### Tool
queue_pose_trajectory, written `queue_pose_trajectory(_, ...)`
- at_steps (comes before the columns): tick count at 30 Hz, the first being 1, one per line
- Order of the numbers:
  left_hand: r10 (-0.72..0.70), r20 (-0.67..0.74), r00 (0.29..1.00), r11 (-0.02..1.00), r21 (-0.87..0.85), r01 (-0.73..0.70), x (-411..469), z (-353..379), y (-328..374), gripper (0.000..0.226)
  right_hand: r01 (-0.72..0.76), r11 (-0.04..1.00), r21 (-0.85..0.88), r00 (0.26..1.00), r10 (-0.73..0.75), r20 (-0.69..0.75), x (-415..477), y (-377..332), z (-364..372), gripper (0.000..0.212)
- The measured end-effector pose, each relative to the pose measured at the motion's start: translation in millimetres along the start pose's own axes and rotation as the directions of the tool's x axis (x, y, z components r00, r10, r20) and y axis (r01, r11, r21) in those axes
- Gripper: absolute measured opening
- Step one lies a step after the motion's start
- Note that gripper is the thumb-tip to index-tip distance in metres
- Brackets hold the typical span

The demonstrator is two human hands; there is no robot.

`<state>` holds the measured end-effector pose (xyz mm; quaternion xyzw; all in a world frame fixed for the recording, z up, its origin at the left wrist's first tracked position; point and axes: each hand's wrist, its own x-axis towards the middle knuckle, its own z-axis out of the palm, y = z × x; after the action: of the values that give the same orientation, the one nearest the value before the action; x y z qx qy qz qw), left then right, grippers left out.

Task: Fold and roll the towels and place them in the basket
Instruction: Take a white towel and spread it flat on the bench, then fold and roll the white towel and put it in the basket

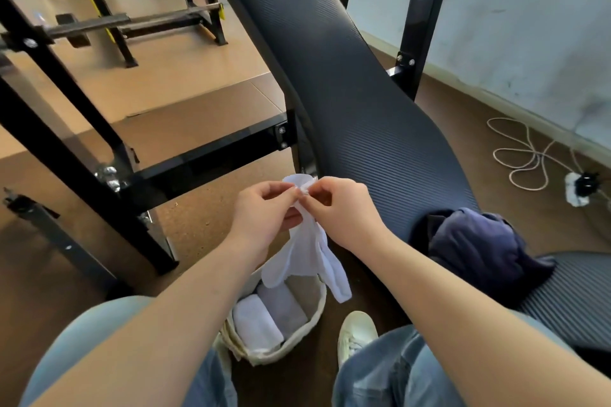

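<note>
My left hand (261, 215) and right hand (347, 211) pinch the white towel (309, 249) at its top, fingertips almost meeting, so it hangs lengthwise below them over the basket's (319, 311) far rim.

white towel (309, 251), ribbed black bench (347, 82)

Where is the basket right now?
Head view, bottom centre: the basket sits on the floor, just left of the shoe and directly below the hanging towel.
</note>
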<state>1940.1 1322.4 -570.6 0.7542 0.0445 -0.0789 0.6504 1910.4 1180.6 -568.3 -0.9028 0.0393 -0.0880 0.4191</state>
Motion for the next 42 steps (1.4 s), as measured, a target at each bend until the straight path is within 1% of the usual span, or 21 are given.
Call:
queue_pose_trajectory(2,-0.016,0.016,1.000,0.999,-0.027,0.017,3,5,0,0.010,0.019,1.000,-0.011,1.000,-0.019,0.010,1,2,-4,0.014)
queue_pose_trajectory(6,-0.005,0.056,0.998,1.000,-0.018,0.006,7,11,0,0.010,0.031,0.999,-0.020,0.998,-0.032,-0.048,2,6,-8,0.013)
queue_pose_trajectory(10,-0.004,0.116,0.993,1.000,0.024,0.001,13,7,-1,0.015,0.102,0.993,-0.064,0.995,-0.101,0.019,5,9,-9,0.019)
queue_pose_trajectory(12,-0.007,0.178,0.984,0.997,0.083,-0.008,14,6,0,0.014,0.111,0.989,-0.101,0.993,-0.107,0.041,9,12,-9,0.023)
queue_pose_trajectory(14,-0.006,0.199,0.980,0.989,0.143,-0.023,17,4,2,0.012,0.098,0.990,-0.101,0.994,-0.092,0.064,13,13,-8,0.022)
queue_pose_trajectory(16,-0.002,0.172,0.985,0.980,0.194,-0.032,22,1,3,0.012,0.095,0.991,-0.095,0.991,-0.084,0.106,14,13,-8,0.018)
queue_pose_trajectory(18,0.015,0.137,0.990,0.960,0.276,-0.053,26,-3,1,0.011,0.117,0.983,-0.138,0.986,-0.099,0.136,14,13,-7,0.014)
queue_pose_trajectory(20,0.061,0.106,0.992,0.906,0.411,-0.100,33,-8,-2,0.009,0.123,0.977,-0.172,0.983,-0.096,0.158,12,14,-7,0.013)
queue_pose_trajectory(22,0.069,0.094,0.993,0.852,0.512,-0.108,39,-13,-5,0.008,0.103,0.980,-0.168,0.982,-0.073,0.176,11,14,-11,0.012)
queue_pose_trajectory(23,0.044,0.103,0.994,0.835,0.542,-0.093,42,-15,-6,0.010,0.092,0.983,-0.160,0.981,-0.062,0.184,11,14,-14,0.010)
queue_pose_trajectory(26,-0.091,0.147,0.985,0.789,0.615,-0.019,43,-16,-8,0.015,0.092,0.983,-0.157,0.977,-0.059,0.203,11,12,-22,0.007)
queue_pose_trajectory(28,-0.155,0.139,0.978,0.760,0.649,0.028,41,-16,-8,0.016,0.109,0.982,-0.157,0.976,-0.076,0.206,10,12,-23,0.006)
queue_pose_trajectory(30,-0.201,0.103,0.974,0.721,0.688,0.076,39,-16,-7,0.028,0.119,0.980,-0.159,0.975,-0.085,0.206,10,13,-22,0.007)
queue_pose_trajectory(31,-0.216,0.088,0.972,0.685,0.723,0.087,38,-17,-7,0.033,0.130,0.978,-0.164,0.973,-0.094,0.211,10,14,-22,0.007)
queue_pose_trajectory(33,-0.264,0.102,0.959,0.627,0.774,0.090,36,-17,-6,0.038,0.164,0.968,-0.188,0.964,-0.117,0.238,10,14,-20,0.009)
queue_pose_trajectory(36,-0.344,0.191,0.919,0.650,0.755,0.086,33,-17,-6,0.034,0.209,0.952,-0.224,0.951,-0.145,0.274,9,13,-17,0.011)
queue_pose_trajectory(38,-0.343,0.207,0.916,0.629,0.775,0.061,34,-18,-6,0.031,0.227,0.944,-0.239,0.945,-0.154,0.290,8,12,-16,0.011)
queue_pose_trajectory(40,-0.300,0.168,0.939,0.598,0.800,0.048,35,-18,-7,0.027,0.226,0.940,-0.258,0.944,-0.146,0.296,8,12,-17,0.011)
queue_pose_trajectory(42,-0.232,0.113,0.966,0.614,0.788,0.055,37,-19,-7,0.023,0.215,0.936,-0.280,0.946,-0.129,0.296,9,11,-19,0.009)
